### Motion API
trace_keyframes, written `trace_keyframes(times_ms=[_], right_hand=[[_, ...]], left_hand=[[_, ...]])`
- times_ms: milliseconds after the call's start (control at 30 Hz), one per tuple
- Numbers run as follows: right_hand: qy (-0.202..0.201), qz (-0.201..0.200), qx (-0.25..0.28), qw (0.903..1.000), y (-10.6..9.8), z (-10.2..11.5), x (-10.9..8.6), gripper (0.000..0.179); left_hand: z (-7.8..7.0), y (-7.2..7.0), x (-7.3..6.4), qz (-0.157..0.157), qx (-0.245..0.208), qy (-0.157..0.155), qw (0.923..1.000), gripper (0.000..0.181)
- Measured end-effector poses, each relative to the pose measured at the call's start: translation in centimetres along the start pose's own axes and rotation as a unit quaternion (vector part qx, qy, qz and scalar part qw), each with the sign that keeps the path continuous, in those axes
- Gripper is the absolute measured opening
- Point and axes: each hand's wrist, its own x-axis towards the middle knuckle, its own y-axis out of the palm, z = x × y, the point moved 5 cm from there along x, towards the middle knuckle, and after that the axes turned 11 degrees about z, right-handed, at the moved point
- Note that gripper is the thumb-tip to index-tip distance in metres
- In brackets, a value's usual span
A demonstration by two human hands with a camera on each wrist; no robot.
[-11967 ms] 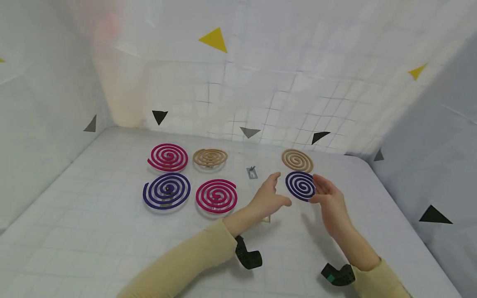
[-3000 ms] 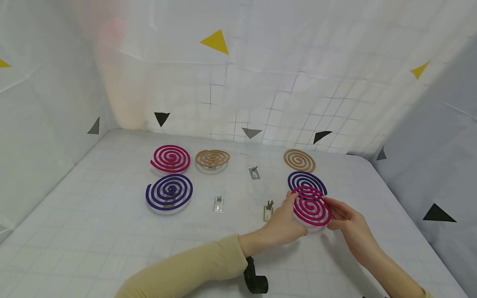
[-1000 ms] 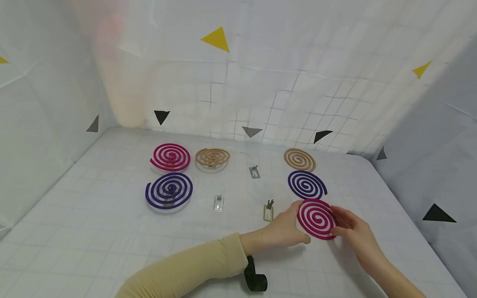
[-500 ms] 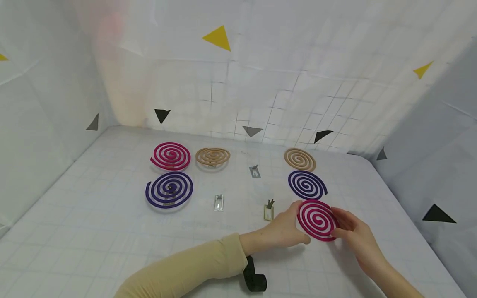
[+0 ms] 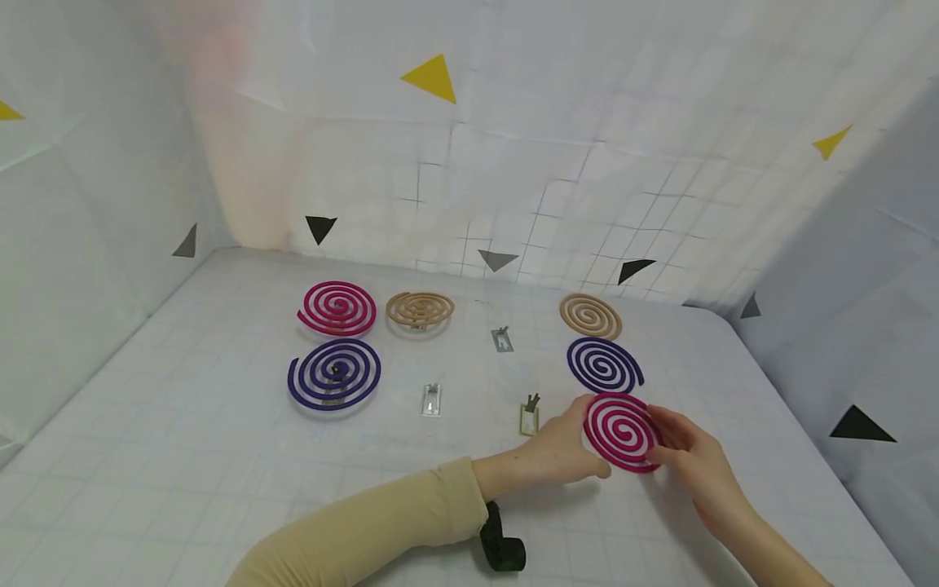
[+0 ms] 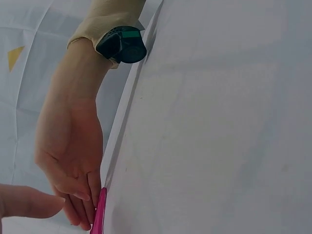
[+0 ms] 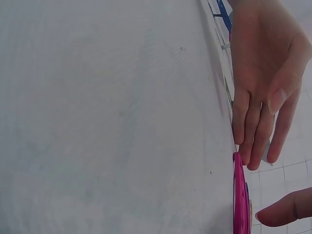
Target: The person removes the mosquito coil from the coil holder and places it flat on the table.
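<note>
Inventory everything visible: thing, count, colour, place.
Handled coil: 1, pink, between hands
Other pink coil: 1, pink, back left
Purple coils: 2, purple, left and right
Tan coils: 2, tan, back row
Bare stands: 3, grey, silver, brass-toned, centre
Covered stands: count unclear, partly hidden, left
Yellow triangles: 3, yellow, walls, head view
Black triangles: 3, black, walls, head view
Grey triangles: 3, grey, walls, head view
Table: 1, white, below
Walls: 3, whitish, back and sides
Wrist devices: 2, black, wrists
Sleeves: 2, beige, forearms
Left hand: 1, coil's left edge
Right hand: 1, coil's right edge
</note>
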Motion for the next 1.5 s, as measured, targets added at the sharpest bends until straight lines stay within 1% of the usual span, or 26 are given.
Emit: trace_keyframes(times_ms=[267,400,533,667,767,933,1033,1200,1400,1500], right_hand=[[-0.003,0.005,-0.001,1.0000,-0.1,0.5,-0.2,0.077],[-0.015,0.003,-0.003,0.9999,-0.1,0.8,-0.4,0.076],[-0.028,-0.007,-0.008,0.9995,0.0,1.4,-0.6,0.074],[-0.035,-0.005,-0.001,0.9994,0.5,2.3,-0.7,0.074],[-0.050,0.002,0.008,0.9987,1.2,3.0,-0.8,0.074],[-0.075,0.012,0.021,0.9969,2.6,4.3,-0.8,0.072],[-0.090,0.018,0.027,0.9954,3.4,5.1,-0.7,0.070],[-0.129,0.031,0.045,0.9901,4.5,6.5,-0.8,0.069],[-0.136,0.045,0.062,0.9877,5.9,8.0,-0.6,0.069],[-0.141,0.050,0.064,0.9868,6.4,8.8,-0.6,0.069]], left_hand=[[0.3,-0.1,0.0,-0.009,0.001,0.001,1.0000,0.086],[0.3,-0.3,-0.3,-0.016,0.008,-0.012,0.9998,0.089],[-0.1,-0.9,-0.9,-0.024,0.016,-0.024,0.9993,0.092],[-0.8,-1.6,-1.5,-0.023,0.011,-0.020,0.9995,0.090],[-1.0,-2.2,-2.0,-0.019,0.006,-0.012,0.9997,0.089],[-0.8,-3.6,-2.9,-0.024,-0.004,0.001,0.9997,0.088],[-0.6,-4.7,-3.8,-0.034,-0.009,0.002,0.9994,0.089],[0.0,-6.7,-5.1,-0.054,-0.024,-0.004,0.9982,0.091],[1.0,-9.1,-6.6,-0.072,-0.045,0.004,0.9964,0.092],[1.4,-10.1,-7.3,-0.079,-0.057,0.005,0.9952,0.092]])
